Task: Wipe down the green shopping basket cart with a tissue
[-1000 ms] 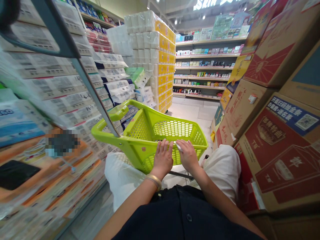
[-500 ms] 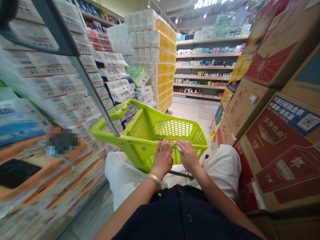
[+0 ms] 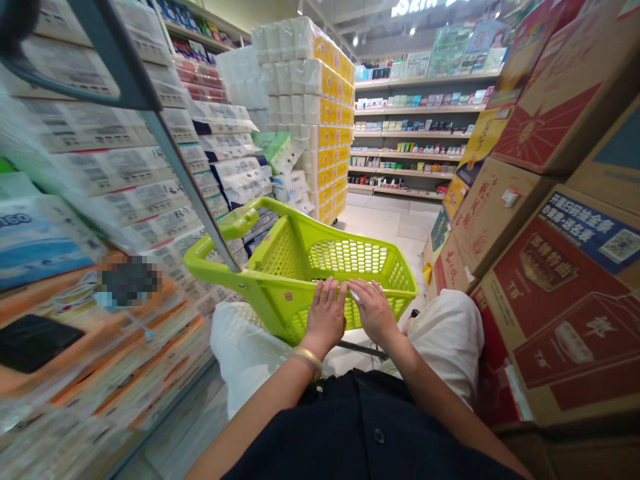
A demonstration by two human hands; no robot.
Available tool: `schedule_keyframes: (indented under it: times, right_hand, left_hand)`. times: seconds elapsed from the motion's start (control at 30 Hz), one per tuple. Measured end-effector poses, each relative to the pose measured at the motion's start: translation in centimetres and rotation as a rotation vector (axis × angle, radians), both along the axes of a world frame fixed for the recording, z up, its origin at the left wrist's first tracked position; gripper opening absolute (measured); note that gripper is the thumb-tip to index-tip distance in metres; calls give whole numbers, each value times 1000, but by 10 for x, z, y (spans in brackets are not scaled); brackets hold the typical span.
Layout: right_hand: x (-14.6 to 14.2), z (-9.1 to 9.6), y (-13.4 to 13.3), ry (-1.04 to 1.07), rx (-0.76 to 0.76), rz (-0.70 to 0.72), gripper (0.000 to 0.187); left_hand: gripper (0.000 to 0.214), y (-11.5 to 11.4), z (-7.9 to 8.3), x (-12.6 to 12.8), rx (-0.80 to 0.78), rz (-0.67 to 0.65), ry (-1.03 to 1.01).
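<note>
A lime-green plastic shopping basket cart (image 3: 270, 310) stands in front of my knees, its lattice-sided basket showing nothing inside. My left hand (image 3: 325, 315), with a gold bracelet at the wrist, lies on the near rim with its fingers stretched forward. Just right of it, my right hand (image 3: 376, 312) rests on the same rim with fingers bent over a small white cloth or tissue (image 3: 355, 296), mostly hidden under the hand. A metal pole with a dark grey handle (image 3: 120, 60) rises from the cart toward the upper left.
Wrapped paper packs (image 3: 120, 163) are stacked on the left, with a black phone (image 3: 37, 343) and a blurred-out item on an orange pack. Yellow-and-white tissue bundles (image 3: 333, 123) tower ahead. Printed cardboard cartons (image 3: 570, 287) line the right. Shelves of small goods (image 3: 415, 133) stand at the back.
The right hand's fingers have shifted very slightly left along the rim with the white cloth. My left hand and the cart look unmoved; the view has shifted slightly.
</note>
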State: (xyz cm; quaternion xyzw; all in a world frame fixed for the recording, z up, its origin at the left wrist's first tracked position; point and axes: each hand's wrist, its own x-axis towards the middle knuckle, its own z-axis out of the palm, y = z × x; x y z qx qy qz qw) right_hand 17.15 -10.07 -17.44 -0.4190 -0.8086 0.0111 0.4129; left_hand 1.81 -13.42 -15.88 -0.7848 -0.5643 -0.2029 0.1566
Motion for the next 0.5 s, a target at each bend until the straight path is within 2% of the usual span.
schedule_keyframes:
  times: [0.03,0.17,0.23,0.3,0.43,0.5]
  right_hand:
    - [4,-1,1,14,0,-31,43]
    - [34,-8,10,117,-17,-313,35]
    - [37,-9,12,132,-25,-377,33]
    - [27,-6,9,102,-20,-320,35]
    - [1,-1,0,-15,1,-37,45]
    - [4,-2,1,-9,2,-42,46]
  left_hand:
    - [67,0,0,-1,-2,-4,4]
    - [67,-1,0,0,-2,-1,3]
    - [68,0,-1,1,2,10,-4]
    - [69,1,-2,1,4,12,-7]
    - [68,1,-1,-1,0,-9,5]
    - [69,0,-1,-3,2,-14,8]
